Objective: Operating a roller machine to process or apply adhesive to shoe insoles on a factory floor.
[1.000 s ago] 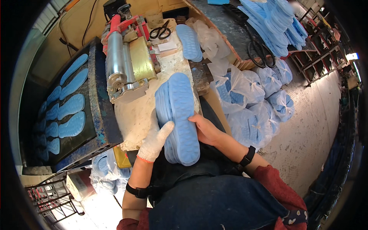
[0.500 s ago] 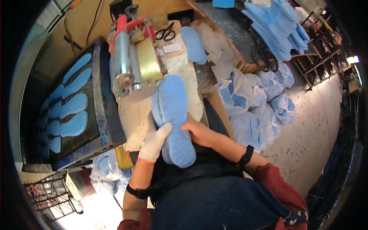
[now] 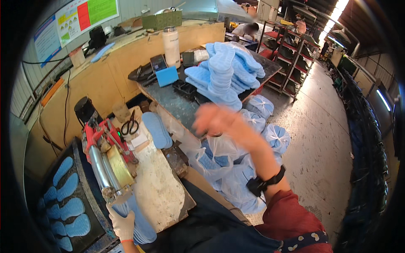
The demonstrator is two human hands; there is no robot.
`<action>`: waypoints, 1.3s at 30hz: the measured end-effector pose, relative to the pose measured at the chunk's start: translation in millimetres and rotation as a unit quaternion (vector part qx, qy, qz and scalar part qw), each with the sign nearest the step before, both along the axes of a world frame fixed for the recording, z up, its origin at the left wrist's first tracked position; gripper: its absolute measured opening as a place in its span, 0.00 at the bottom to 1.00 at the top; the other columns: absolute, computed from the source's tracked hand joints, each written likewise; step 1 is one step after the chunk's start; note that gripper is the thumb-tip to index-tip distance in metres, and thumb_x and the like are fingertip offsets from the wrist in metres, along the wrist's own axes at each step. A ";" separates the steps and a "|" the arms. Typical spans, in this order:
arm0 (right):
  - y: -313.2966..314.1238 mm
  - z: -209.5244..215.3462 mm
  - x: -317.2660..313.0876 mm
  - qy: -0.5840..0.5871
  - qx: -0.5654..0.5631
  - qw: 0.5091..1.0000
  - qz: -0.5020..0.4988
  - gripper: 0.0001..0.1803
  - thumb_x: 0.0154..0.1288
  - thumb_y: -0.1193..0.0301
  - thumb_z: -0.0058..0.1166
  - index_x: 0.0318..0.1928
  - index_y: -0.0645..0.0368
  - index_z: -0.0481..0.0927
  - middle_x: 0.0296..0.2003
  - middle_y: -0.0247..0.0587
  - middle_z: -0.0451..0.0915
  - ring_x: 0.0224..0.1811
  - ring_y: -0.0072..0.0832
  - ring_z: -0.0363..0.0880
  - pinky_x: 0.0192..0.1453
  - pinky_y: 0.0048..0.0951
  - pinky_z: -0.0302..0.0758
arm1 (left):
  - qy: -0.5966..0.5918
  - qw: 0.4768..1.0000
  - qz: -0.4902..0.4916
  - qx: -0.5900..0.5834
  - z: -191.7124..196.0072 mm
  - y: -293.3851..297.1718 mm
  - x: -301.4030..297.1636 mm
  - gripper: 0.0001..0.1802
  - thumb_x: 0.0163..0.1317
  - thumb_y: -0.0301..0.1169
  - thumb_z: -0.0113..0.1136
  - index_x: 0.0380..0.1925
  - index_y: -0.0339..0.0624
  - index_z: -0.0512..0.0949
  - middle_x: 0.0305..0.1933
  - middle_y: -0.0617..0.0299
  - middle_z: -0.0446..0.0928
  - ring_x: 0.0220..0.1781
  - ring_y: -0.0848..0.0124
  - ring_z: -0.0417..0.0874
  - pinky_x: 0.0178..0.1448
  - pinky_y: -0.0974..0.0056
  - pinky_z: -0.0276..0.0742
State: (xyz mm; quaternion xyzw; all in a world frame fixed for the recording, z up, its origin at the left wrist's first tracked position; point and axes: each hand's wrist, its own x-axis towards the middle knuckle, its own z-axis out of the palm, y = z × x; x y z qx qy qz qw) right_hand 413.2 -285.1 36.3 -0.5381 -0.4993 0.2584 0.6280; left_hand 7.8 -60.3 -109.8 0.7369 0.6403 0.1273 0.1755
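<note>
My left hand (image 3: 122, 224), in a white knit glove, grips a stack of blue foam insoles (image 3: 142, 225) by its left edge, thumb on top. That stack lies low on the workbench, just below the roller machine (image 3: 109, 166). My bare right hand (image 3: 217, 120) is stretched forward over the edge of the dark table, smeared by motion, so its fingers do not show plainly. Beyond it a large heap of blue insoles (image 3: 221, 63) covers part of the table (image 3: 168, 99). A smaller blue insole stack (image 3: 156, 130) rests on the bench beside black-handled scissors (image 3: 130, 123).
Clear plastic bags of blue insoles (image 3: 232, 179) sit on the floor to the right. A dark tray (image 3: 90, 198) with several insoles stands at left. On the table are a white bottle (image 3: 171, 47) and a blue box (image 3: 167, 76). Shoe racks (image 3: 291, 59) stand farther back.
My view has swung up and right. The right hand has left the insole stack and moved out over the table edge. My left hand has lowered the stack beside the roller machine.
</note>
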 end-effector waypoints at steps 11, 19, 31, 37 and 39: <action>72.4 51.5 222.0 0.185 -0.239 0.910 -0.283 0.53 0.57 0.30 0.54 0.72 0.55 0.61 0.69 0.57 0.62 0.63 0.57 0.69 0.64 0.56 0.69 | 0.166 0.963 -0.129 0.169 -20.6 -2.0 17.8 0.41 0.51 0.31 0.60 0.68 0.39 0.62 0.71 0.39 0.58 0.79 0.40 0.49 0.77 0.37 0.50; 74.8 37.6 217.6 0.417 -0.008 0.883 -0.214 0.32 0.54 0.58 0.73 0.57 0.56 0.78 0.56 0.43 0.81 0.56 0.38 0.80 0.63 0.50 0.74 | 0.211 0.955 -0.139 0.157 -30.5 2.4 14.7 0.44 0.51 0.32 0.61 0.70 0.37 0.58 0.73 0.38 0.56 0.78 0.40 0.50 0.77 0.39 0.52; 36.0 93.5 49.8 0.310 0.172 0.923 -0.151 0.21 0.61 0.62 0.64 0.53 0.56 0.79 0.44 0.37 0.83 0.45 0.30 0.84 0.51 0.35 0.83 | 0.172 0.959 -0.153 0.163 -25.1 -3.1 10.2 0.39 0.61 0.37 0.60 0.70 0.36 0.60 0.75 0.39 0.53 0.79 0.41 0.49 0.77 0.39 0.50; -2.5 30.4 -103.9 0.403 -0.033 0.913 -0.054 0.43 0.60 0.62 0.62 0.73 0.54 0.56 0.66 0.44 0.67 0.67 0.36 0.68 0.70 0.40 0.66 | 0.046 0.931 -0.283 0.225 4.3 -24.0 7.3 0.35 0.64 0.35 0.55 0.70 0.33 0.60 0.75 0.38 0.55 0.76 0.40 0.57 0.76 0.43 0.55; 1.6 -10.7 -114.4 0.432 -0.074 0.897 0.059 0.48 0.58 0.62 0.63 0.76 0.56 0.52 0.69 0.46 0.64 0.70 0.38 0.66 0.73 0.41 0.63 | -0.046 0.918 -0.343 0.193 18.7 -42.6 8.8 0.30 0.67 0.35 0.52 0.66 0.31 0.65 0.68 0.38 0.64 0.70 0.43 0.65 0.72 0.48 0.62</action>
